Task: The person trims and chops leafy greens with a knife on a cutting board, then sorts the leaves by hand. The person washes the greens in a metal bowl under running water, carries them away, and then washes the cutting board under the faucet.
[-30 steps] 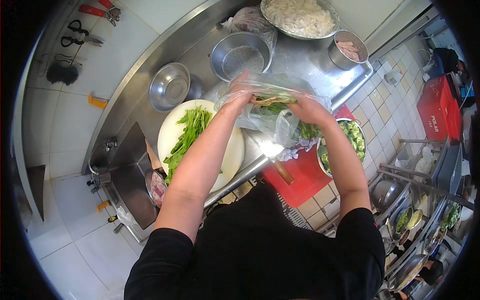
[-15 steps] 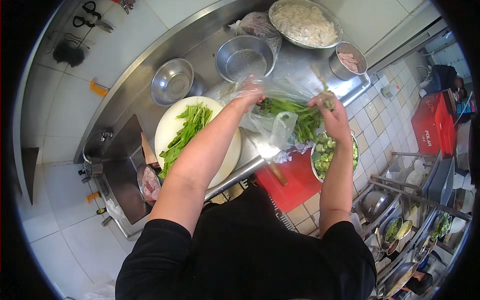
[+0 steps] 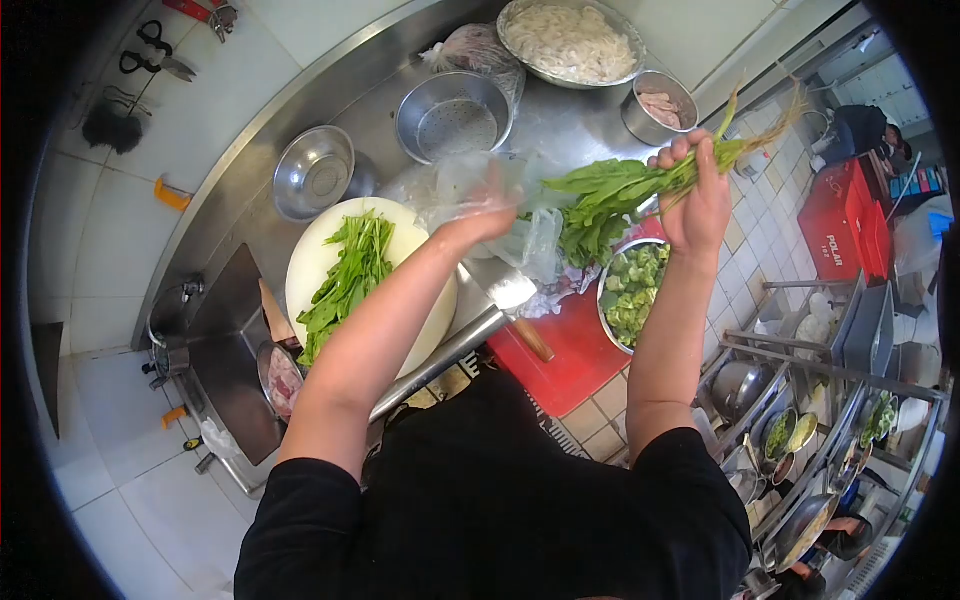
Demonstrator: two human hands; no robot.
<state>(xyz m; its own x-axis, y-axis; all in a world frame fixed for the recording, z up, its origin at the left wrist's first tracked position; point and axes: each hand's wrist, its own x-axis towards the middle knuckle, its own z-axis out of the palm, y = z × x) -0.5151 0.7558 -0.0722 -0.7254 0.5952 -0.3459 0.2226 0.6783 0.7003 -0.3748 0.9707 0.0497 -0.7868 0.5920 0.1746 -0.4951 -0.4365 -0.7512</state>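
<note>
a stainless steel counter [image 3: 565, 112] curves along a white-tiled wall [image 3: 110, 255]. near its right end, the right hand [image 3: 692, 190] is clamped around the stems of a bunch of leafy greens [image 3: 605, 192], leaves toward the left and roots toward the far right; gripping the stems probably spares the leaves. the left hand [image 3: 486, 218], apart from the right, is at a clear plastic bag [image 3: 450, 190]; its fingers blur behind the film, so i cannot tell how far they close. to the left, loose greens [image 3: 350, 270] lie across a round white cutting board [image 3: 308, 245]. a cleaver [image 3: 508, 288] rests at the counter's near edge, wooden handle [image 3: 534, 340] toward the person, perhaps for easy reach. right of it, a metal bowl [image 3: 605, 325] holds broccoli florets [image 3: 632, 288]. farther right, a red cooler [image 3: 835, 222] reads "polar"; the smaller marking beneath is unclear.
</note>
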